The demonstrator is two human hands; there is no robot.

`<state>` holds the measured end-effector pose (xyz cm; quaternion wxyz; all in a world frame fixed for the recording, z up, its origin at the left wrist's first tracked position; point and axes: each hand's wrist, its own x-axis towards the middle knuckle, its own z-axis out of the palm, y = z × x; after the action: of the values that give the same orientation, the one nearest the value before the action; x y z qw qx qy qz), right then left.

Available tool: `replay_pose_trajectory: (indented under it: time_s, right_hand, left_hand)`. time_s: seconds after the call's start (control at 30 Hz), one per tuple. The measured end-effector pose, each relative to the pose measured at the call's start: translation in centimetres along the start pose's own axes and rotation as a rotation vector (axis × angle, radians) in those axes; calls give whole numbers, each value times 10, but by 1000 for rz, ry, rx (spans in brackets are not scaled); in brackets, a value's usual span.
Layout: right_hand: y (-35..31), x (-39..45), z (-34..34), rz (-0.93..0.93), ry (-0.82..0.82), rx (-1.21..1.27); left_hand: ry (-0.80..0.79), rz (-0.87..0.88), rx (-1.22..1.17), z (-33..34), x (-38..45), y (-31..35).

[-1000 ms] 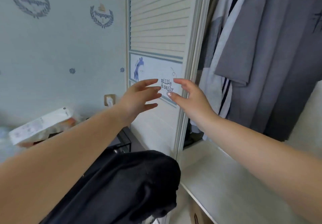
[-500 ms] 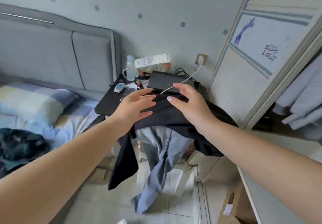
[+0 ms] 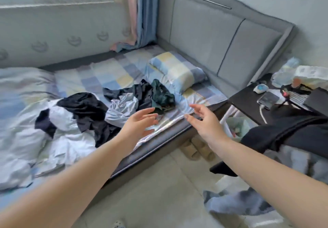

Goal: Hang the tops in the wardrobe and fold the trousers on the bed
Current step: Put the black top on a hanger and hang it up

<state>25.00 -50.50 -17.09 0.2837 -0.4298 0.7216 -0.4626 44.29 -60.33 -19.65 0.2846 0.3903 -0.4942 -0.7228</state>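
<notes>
A bedroom: a bed (image 3: 177, 135) with a grey padded headboard (image 3: 221, 37) and a pastel checked sheet fills the view, a window with pink and blue curtains (image 3: 140, 13) behind it. One checked pillow (image 3: 177, 69) lies at the headboard. Just below the pillow, on the sheet, sits the heap of clothes: a crumpled dark green garment (image 3: 162, 97) nearest the pillow, a black garment (image 3: 127, 91) touching it on the side away from the headboard, a pale grey-blue garment (image 3: 122, 108) under both, and farther from the pillow a larger black piece (image 3: 88, 110) spread over white crumpled bedding (image 3: 58, 139). All are unfolded and tangled; which are tops and which trousers cannot be told.

Half a second ago the view faced the bedside surface and both hands hovered over the black garment there; now the view has swung to the bed and the hands reach toward the heap. The left hand (image 3: 140, 123) hangs over the bed's near edge just short of the green garment, fingers spread and relaxed, holding nothing. The right hand (image 3: 202, 119) is beside it, fingers likewise wide and empty.

On the far side of the pillow from the heap stands a black bedside surface (image 3: 248, 101) with a phone (image 3: 266, 100) and a white cable; a black garment (image 3: 284, 132) and a grey-blue one (image 3: 248, 203) hang beside it.
</notes>
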Motion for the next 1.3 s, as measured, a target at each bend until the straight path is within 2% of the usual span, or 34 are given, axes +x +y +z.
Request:
replay_pose_trajectory:
  time_s: [0.03,0.37,0.7,1.03,1.3]
  right_hand:
    - [-11,15,39,-6,-68,9]
    - [-50,86,234,7,-366,65]
    - [-16,169,309,162,-455,63]
    - [16,298,404,265,-705,-21]
    - [57,367,494,230,-796,-134]
  left_hand:
    - [62,5,-4,-40,-3,4]
    - [322,-25,-38,-231,4,17]
    - [500,-175,-112,-303,63,-13]
    - [839,-301,-182,-379,148,-35]
    - [872,-365,-187,-441,238,-69]
